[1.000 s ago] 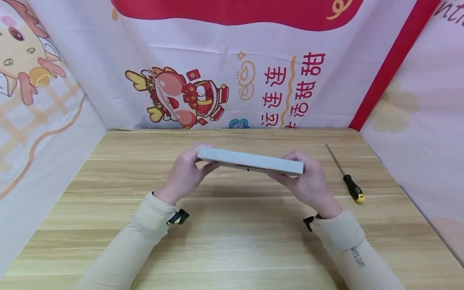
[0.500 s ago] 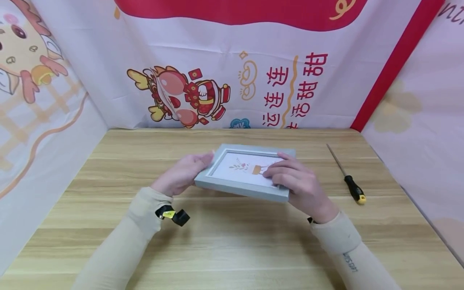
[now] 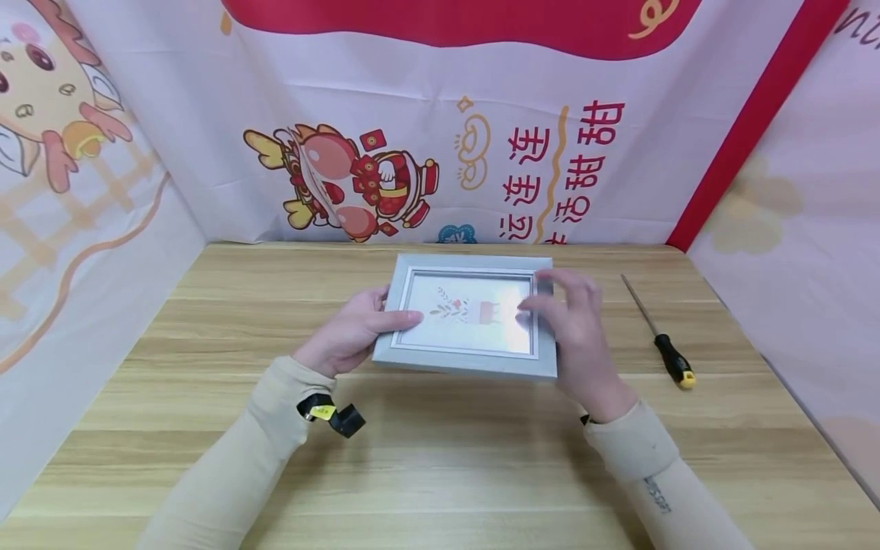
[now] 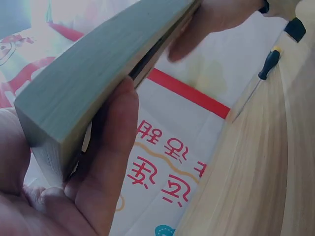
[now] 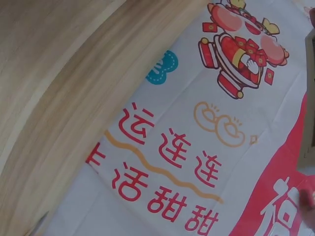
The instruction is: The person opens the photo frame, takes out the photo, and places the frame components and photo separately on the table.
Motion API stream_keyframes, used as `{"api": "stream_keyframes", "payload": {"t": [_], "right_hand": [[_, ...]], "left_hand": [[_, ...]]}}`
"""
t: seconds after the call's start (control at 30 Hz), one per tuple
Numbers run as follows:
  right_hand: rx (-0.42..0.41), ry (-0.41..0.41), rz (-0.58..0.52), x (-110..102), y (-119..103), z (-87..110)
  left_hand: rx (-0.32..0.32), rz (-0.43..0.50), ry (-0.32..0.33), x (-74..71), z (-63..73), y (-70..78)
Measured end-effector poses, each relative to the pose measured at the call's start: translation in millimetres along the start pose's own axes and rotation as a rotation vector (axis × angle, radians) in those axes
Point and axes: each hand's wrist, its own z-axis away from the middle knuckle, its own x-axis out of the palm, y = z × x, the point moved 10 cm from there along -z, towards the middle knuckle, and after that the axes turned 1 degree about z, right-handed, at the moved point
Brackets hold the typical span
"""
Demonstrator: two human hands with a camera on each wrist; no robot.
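Observation:
A light grey-blue picture frame (image 3: 464, 362) is held up over the wooden table, its front tilted toward the head camera. Behind the glare on its glazing shows a print (image 3: 450, 309) of a sprig and a small pot-like shape. My left hand (image 3: 351, 328) grips the left side, thumb lying over the front onto the glazing; in the left wrist view its fingers (image 4: 115, 132) lie along the frame's underside. My right hand (image 3: 583, 344) holds the right side, with bent fingertips over the front border and glazing. The right wrist view catches only a frame corner (image 5: 307, 147).
A screwdriver (image 3: 674, 361) with a black and yellow handle lies on the right of the table (image 3: 440, 473), shaft pointing away. Printed cloth (image 3: 412, 76) hangs behind the table and along both sides.
The picture frame has swung from edge-on to showing its front and levelled out. My left thumb has come onto the front; my right fingers have drawn back from the print toward the right border.

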Motion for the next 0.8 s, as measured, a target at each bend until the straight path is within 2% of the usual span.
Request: {"api": "stream_keyframes", "payload": {"t": [0.1, 0.23, 0.3, 0.33, 0.4, 0.5, 0.67, 0.8], "right_hand": [[0.324, -0.049, -0.194, 7.4, 34.4, 4.2], [0.83, -0.072, -0.633, 24.0, 73.9, 28.0], [1.01, -0.104, -0.772, 33.6, 81.2, 40.0], [1.066, -0.141, -0.811, 39.2, 82.3, 44.6], [1.127, -0.223, -0.84, 49.3, 82.3, 50.8], [1.156, -0.32, -0.799, 61.2, 83.8, 58.4], [1.188, -0.417, -0.67, 72.8, 90.4, 72.0], [1.192, -0.474, -0.609, 80.5, 94.2, 81.4]], "left_hand": [[0.017, -0.019, 0.019, -2.2, -1.8, -0.2], [0.023, -0.073, 0.052, -7.7, -4.9, -4.4], [0.014, -0.107, 0.068, -10.3, -6.6, -8.5], [0.008, -0.121, 0.076, -11.3, -7.6, -10.9], [-0.004, -0.144, 0.086, -12.8, -9.6, -15.8], [-0.029, -0.145, 0.095, -14.4, -13.0, -23.9], [-0.077, -0.168, 0.091, -17.9, -20.1, -37.5], [-0.106, -0.24, 0.088, -20.8, -24.9, -45.8]]}}
